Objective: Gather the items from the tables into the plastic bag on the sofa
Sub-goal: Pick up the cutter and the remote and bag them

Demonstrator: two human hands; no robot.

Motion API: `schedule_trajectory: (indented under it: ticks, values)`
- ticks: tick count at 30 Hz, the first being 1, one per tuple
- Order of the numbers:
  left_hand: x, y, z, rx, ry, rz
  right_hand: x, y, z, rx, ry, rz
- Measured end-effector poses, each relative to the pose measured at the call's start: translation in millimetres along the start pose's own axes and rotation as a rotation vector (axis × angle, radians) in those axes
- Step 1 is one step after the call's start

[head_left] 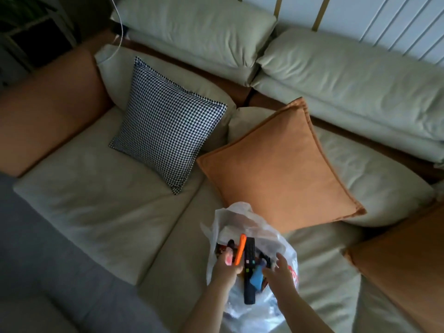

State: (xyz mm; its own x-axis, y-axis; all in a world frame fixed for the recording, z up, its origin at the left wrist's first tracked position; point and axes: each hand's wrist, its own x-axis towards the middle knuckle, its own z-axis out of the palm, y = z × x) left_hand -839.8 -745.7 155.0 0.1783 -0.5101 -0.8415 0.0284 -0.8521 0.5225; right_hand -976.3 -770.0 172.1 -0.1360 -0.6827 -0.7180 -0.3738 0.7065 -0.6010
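Head view: plastic bag [252, 272] lies on the sofa [96, 195] between 2 hands; left hand [227, 264] grips an orange item [240, 248], right hand [280, 269] hovers with fingers spread.

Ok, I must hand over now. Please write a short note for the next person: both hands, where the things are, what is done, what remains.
Left hand: holds the orange item over the bag mouth.
Right hand: open, holds nothing, at the bag's right rim.
Plastic bag: on the sofa seat, open. The black remote and a blue item are inside.
Done: several items bagged.
Left: drop the orange item in. The tables are out of view, so check them.
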Motion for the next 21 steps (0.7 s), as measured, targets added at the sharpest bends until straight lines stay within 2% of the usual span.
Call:
schedule_trajectory:
  ticks: [4,6,8,13,15,21]
  values:
    - [-24,-2,7,0.081,0.089,0.043,-16,3,-18,-0.183,-0.064,-0.131]
    - [-46,-6,13,0.128,0.150,0.033,-28,8,-30,-0.190,-0.087,-0.144]
    - [-68,-11,20,0.085,0.166,0.021,-38,15,-43,-0.190,-0.168,-0.147]
    - [-134,-32,35,-0.105,0.222,0.027,-67,28,-71,-0.405,-0.283,-0.215]
    - [-165,-43,40,-0.087,0.233,0.041,-88,25,-78,-0.524,-0.371,-0.229]
    - [-233,-99,37,0.030,0.375,0.046,-141,29,-74,-0.947,-0.532,-0.525]
